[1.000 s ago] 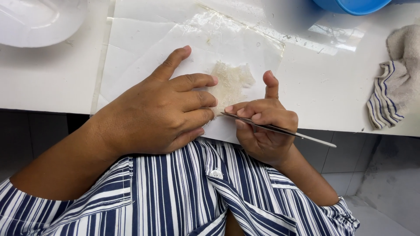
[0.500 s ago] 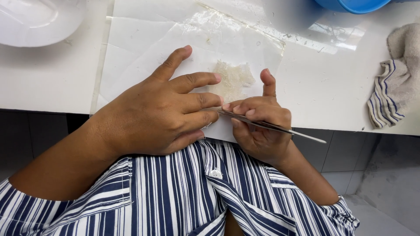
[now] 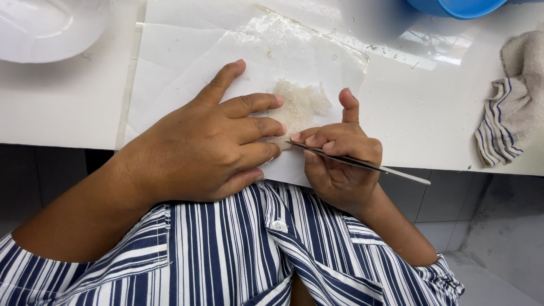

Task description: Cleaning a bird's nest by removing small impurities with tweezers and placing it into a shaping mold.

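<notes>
Two hands work at one small, pale, fibrous clump (image 3: 300, 107) lying on a white sheet (image 3: 170, 73) at the counter's near edge. The left hand (image 3: 209, 144) lies flat, fingers spread, fingertips pressing the clump down. The right hand (image 3: 340, 158) pinches slim metal tweezers (image 3: 362, 164), tips at the clump's lower edge (possibly touching; the fingers hide it). Judging by its intact shape, most picking remains.
</notes>
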